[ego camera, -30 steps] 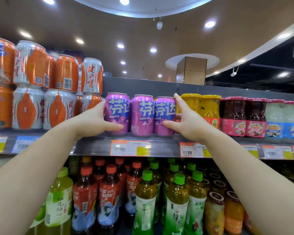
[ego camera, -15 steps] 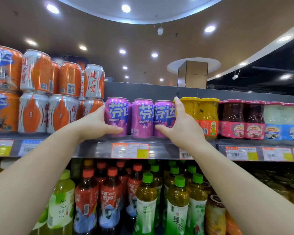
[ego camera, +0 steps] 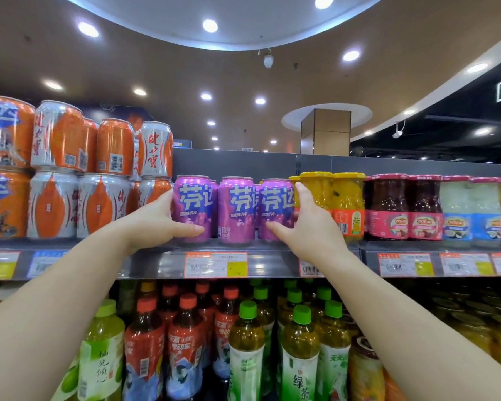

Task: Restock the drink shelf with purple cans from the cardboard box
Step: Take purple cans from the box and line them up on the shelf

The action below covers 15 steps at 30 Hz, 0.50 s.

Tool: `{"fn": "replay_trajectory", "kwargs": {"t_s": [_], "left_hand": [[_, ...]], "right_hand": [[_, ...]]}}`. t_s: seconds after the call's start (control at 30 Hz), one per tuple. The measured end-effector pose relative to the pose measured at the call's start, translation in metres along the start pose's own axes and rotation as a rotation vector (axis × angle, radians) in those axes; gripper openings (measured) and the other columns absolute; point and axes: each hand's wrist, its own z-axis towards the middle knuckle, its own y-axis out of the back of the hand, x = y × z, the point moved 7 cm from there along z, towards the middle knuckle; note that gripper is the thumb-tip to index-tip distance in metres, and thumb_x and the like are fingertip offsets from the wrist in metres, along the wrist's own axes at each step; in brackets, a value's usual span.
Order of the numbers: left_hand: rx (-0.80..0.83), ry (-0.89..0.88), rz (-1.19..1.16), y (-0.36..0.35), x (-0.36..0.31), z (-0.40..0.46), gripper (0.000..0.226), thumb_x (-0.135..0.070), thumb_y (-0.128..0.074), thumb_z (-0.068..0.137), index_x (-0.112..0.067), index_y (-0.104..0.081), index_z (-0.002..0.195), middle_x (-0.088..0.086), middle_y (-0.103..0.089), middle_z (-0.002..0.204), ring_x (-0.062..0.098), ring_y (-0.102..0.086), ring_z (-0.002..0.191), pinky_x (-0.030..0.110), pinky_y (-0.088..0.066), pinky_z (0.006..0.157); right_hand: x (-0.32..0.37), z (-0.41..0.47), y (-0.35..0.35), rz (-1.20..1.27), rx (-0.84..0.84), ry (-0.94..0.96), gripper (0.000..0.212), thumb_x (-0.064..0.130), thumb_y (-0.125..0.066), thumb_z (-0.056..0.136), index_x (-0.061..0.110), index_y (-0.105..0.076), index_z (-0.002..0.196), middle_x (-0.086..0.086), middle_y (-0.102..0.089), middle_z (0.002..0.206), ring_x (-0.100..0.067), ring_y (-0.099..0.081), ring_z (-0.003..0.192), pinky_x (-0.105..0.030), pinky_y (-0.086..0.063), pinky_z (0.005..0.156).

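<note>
While three purple cans [ego camera: 236, 209] stand upright in a front row on the drink shelf [ego camera: 156, 260], each hand brackets one end of the row. Left hand [ego camera: 159, 224] curls around the outer side of the leftmost can [ego camera: 193, 208], thumb across its lower front. Right hand [ego camera: 304, 224] grips the rightmost can [ego camera: 276, 209] likewise, fingers wedged against the yellow jars [ego camera: 330, 198]. Cans lie directly between both hands, axes vertical; either hand is equally near. No cardboard box in view.
</note>
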Motion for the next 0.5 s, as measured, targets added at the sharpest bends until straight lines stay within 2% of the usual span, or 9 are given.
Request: {"fn": "replay_trajectory", "kwargs": {"t_s": [0.07, 0.13, 0.2, 0.3, 0.43, 0.5], "left_hand": [[0.000, 0.002, 0.004, 0.001, 0.001, 0.001, 0.077, -0.038, -0.082, 0.071, -0.033, -0.039, 0.135, -0.009, -0.063, 0.116, 0.009, -0.061, 0.104, 0.033, -0.050, 0.086], [-0.001, 0.001, 0.004, 0.000, 0.002, 0.001, 0.076, -0.038, -0.082, 0.071, -0.032, -0.039, 0.134, -0.010, -0.063, 0.114, 0.008, -0.061, 0.102, 0.030, -0.049, 0.083], [-0.004, -0.004, 0.002, -0.001, 0.002, 0.001, 0.073, -0.037, -0.081, 0.072, -0.033, -0.040, 0.132, -0.011, -0.063, 0.112, 0.006, -0.061, 0.100, 0.026, -0.048, 0.076], [-0.013, -0.015, 0.005, -0.001, 0.002, 0.001, 0.073, -0.038, -0.081, 0.072, -0.033, -0.040, 0.131, -0.011, -0.063, 0.112, 0.006, -0.061, 0.101, 0.028, -0.048, 0.079], [-0.012, -0.026, 0.000, -0.001, 0.003, 0.001, 0.073, -0.037, -0.082, 0.071, -0.033, -0.040, 0.132, -0.011, -0.064, 0.113, 0.007, -0.062, 0.101, 0.030, -0.050, 0.082], [-0.014, -0.042, -0.008, -0.001, 0.002, 0.001, 0.073, -0.035, -0.083, 0.072, -0.031, -0.042, 0.132, -0.010, -0.065, 0.113, 0.008, -0.064, 0.102, 0.029, -0.050, 0.082]], "right_hand": [[0.008, -0.007, 0.007, -0.041, -0.113, 0.064, 0.080, 0.050, -0.071, 0.081, 0.024, -0.031, 0.145, 0.002, -0.058, 0.119, -0.012, -0.060, 0.101, -0.026, -0.053, 0.071], [0.030, -0.019, 0.011, -0.057, -0.231, 0.236, 0.058, 0.049, -0.070, 0.082, 0.021, -0.049, 0.129, 0.000, -0.058, 0.110, -0.011, -0.056, 0.096, -0.028, -0.052, 0.072], [0.050, -0.028, -0.001, -0.039, -0.160, 0.366, 0.046, 0.054, -0.064, 0.083, 0.023, -0.061, 0.116, 0.004, -0.063, 0.100, -0.012, -0.056, 0.092, -0.036, -0.052, 0.078], [0.059, -0.033, -0.024, -0.009, -0.008, 0.376, 0.051, 0.064, -0.053, 0.082, 0.028, -0.066, 0.115, 0.007, -0.067, 0.101, -0.012, -0.059, 0.095, -0.041, -0.051, 0.084], [0.061, -0.034, -0.026, 0.052, 0.001, 0.390, 0.054, 0.060, -0.059, 0.084, 0.025, -0.064, 0.124, 0.007, -0.066, 0.109, -0.003, -0.057, 0.093, -0.032, -0.053, 0.082], [0.062, -0.035, -0.027, 0.058, 0.039, 0.396, 0.055, 0.056, -0.064, 0.085, 0.024, -0.060, 0.130, 0.005, -0.064, 0.115, -0.003, -0.056, 0.101, -0.027, -0.053, 0.083]]}}
